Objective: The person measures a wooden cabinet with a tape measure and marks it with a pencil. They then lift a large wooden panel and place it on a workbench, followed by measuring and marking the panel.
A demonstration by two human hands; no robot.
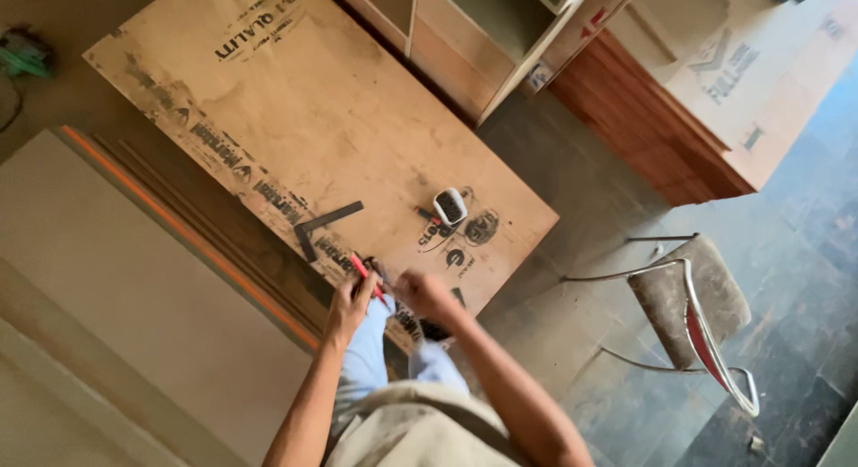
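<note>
One camera only, worn on the head, looking steeply down from standing height; the frame is tilted, so the plywood sheet (331, 136) runs diagonally; the hands sit low and centre, fairly near; the chair (693, 311) lies further right, perhaps slightly blurred.

It looked like a carpentry workshop or a fit-out site: a large printed brown plywood sheet (313, 118) lay flat, a dark metal try square (323, 226) rested on it, unfinished pale wooden cabinet carcasses (465, 38) stood beside it, and the grey floor (572, 190) was dusty.
</note>
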